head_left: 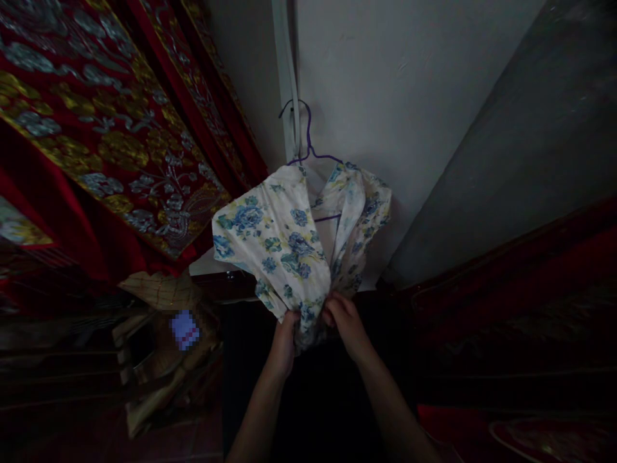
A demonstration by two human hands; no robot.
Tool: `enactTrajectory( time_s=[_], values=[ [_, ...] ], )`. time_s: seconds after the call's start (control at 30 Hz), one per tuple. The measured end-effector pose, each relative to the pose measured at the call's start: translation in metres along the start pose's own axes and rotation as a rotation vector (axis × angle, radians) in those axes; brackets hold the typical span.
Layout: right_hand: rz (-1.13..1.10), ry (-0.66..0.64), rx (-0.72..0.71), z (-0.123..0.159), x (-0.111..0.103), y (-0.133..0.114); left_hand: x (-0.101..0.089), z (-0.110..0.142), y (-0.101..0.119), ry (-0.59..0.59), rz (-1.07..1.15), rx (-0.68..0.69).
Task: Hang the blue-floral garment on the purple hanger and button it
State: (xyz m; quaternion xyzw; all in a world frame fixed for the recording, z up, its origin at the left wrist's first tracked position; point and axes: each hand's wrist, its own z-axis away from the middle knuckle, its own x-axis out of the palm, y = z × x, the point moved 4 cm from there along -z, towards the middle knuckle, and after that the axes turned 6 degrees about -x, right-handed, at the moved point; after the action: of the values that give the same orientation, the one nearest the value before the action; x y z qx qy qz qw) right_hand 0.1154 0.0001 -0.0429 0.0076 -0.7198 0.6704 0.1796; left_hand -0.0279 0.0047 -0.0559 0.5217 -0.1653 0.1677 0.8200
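Note:
A white short-sleeved shirt [289, 238] with blue flowers and green leaves hangs on a purple wire hanger [309, 138]. Its front is open at the neck, where the hanger's lower bar shows inside. My left hand [286, 341] grips the lower left side of the cloth, thumb on top. At the shirt's front edge, my right hand [344, 318] is closed with its fingers pinched on the fabric. The shirt's bottom is bunched between both hands and partly lost in shadow.
Red cloth with gold and silver embroidery [120, 141] hangs at the left. A pale strap [285, 77] runs down the grey wall [385, 77] to the hanger. A wooden chair [159, 360] stands at lower left, holding a blurred blue-white item. More red fabric [506, 276] lies right.

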Motion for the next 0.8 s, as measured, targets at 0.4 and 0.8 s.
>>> enactTrajectory(
  time_s=[0.4, 0.8],
  values=[
    [-0.121, 0.056, 0.096, 0.015, 0.012, -0.012, -0.004, 0.009, 0.000, 0.078, -0.448, 0.648],
    [0.116, -0.118, 0.095, 0.008, 0.007, -0.016, 0.025, -0.005, -0.022, -0.044, -0.598, 0.668]
  ],
)
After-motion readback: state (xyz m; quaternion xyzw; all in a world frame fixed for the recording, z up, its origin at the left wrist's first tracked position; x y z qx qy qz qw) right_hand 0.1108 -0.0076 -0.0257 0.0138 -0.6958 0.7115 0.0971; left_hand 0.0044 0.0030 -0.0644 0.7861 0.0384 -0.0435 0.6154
